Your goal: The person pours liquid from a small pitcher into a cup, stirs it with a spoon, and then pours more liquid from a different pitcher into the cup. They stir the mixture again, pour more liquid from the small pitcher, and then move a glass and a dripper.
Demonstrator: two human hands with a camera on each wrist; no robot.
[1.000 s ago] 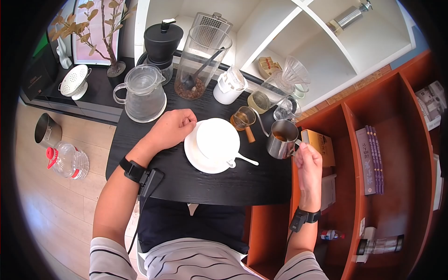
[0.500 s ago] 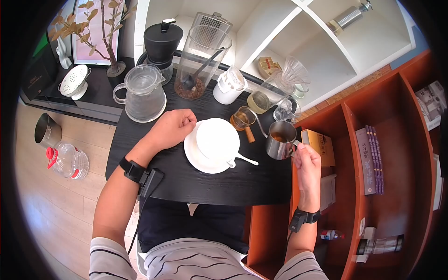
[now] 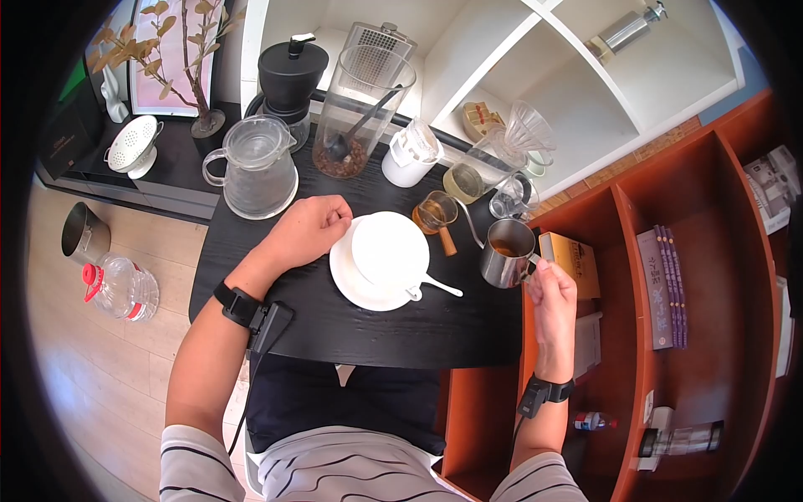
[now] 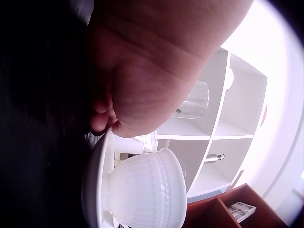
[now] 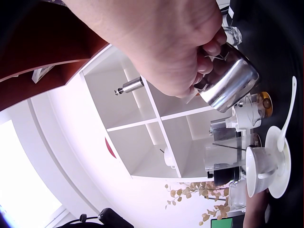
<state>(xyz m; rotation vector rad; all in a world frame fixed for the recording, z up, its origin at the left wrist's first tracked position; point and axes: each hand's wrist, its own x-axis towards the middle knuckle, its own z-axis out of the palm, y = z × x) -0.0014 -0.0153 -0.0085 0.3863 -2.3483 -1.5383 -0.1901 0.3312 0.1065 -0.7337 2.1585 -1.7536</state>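
My right hand (image 3: 550, 291) grips the handle of a stainless-steel gooseneck kettle (image 3: 504, 266) with brown liquid inside, at the table's right side. Its thin spout points toward the back left. In the right wrist view, curled fingers wrap the handle of the kettle (image 5: 232, 80). Thumb and fingertips of my left hand (image 3: 311, 227) pinch the left rim of a white saucer (image 3: 350, 280). On that saucer stands a white cup (image 3: 390, 248), ribbed on its side in the left wrist view. A white spoon (image 3: 443, 287) lies on the saucer, its handle sticking out to the right.
Behind the cup stand a small glass pitcher (image 3: 432, 214) with a wooden handle, a white drip-bag cup (image 3: 410, 159), a tall glass jar (image 3: 360, 117) with beans, a glass jug (image 3: 258, 167) and a black grinder (image 3: 291, 79). A red-brown bookshelf (image 3: 623, 276) borders the right side.
The kettle sways slightly in my right hand, first a little left, then back to the right. My left hand, the saucer and the cup stay put.
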